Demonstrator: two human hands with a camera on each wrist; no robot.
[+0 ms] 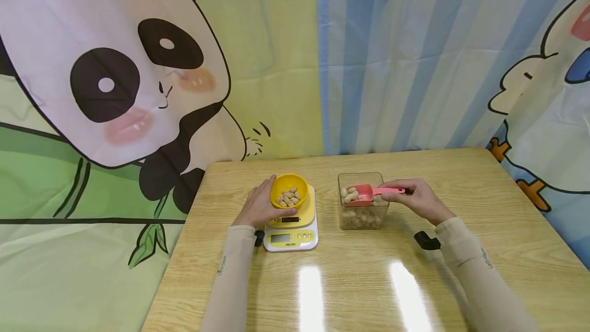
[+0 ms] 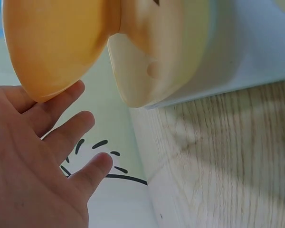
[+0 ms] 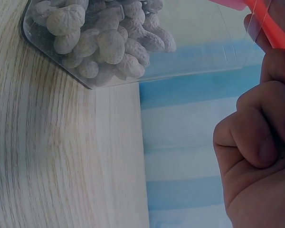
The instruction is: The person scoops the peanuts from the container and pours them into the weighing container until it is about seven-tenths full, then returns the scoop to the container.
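My left hand (image 1: pixel 259 204) holds the side of a yellow bowl (image 1: pixel 301 181), thumb along its front and fingers behind. In the left wrist view, fingertips touch the bowl's outer wall (image 2: pixel 57 47), while the lower fingers are spread away from it. Several peanuts (image 1: pixel 289 198) lie in the bowl, which stands on a yellow and white kitchen scale (image 1: pixel 304 240). My right hand (image 1: pixel 421 200) grips the handle of a pink scoop (image 1: pixel 366 193). The scoop carries a few peanuts and overlaps the top of a clear square container (image 1: pixel 341 219) holding more peanuts (image 3: pixel 109 45).
Everything stands on a wood-grain table (image 1: pixel 350 270). Behind it hangs a cloth backdrop (image 1: pixel 286 91) with a panda and blue stripes. A dark wrist mount (image 1: pixel 426 241) juts from my right sleeve.
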